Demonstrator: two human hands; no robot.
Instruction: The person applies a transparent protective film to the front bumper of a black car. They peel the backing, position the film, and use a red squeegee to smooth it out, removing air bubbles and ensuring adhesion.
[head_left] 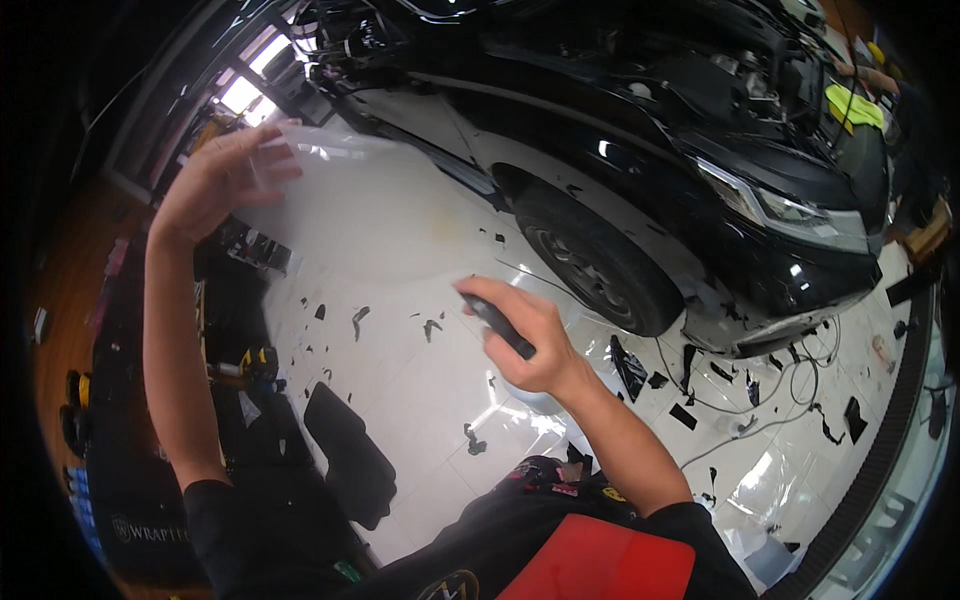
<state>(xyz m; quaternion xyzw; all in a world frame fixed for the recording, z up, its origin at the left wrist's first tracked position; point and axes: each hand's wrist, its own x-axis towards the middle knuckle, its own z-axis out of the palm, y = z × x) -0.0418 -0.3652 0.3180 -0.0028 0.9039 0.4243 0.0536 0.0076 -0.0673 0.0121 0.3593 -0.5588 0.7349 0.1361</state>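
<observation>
My left hand [222, 172] is raised at the upper left and pinches the top edge of a large sheet of clear film [370, 215] that hangs in front of me. My right hand [520, 335] is lower, near the middle, closed around a small dark knife-like tool [497, 322] whose tip touches the film's lower right edge. Behind the film stands a black car [700, 130] with its bonnet open and its front wheel [590, 262] close to my right hand.
White tiled floor [420, 400] is strewn with several black film scraps and thin cables. A dark mat [350, 455] lies at the lower left. A yellow cloth [855, 105] rests on the car at the upper right. A red flat piece [610, 565] sits at my chest.
</observation>
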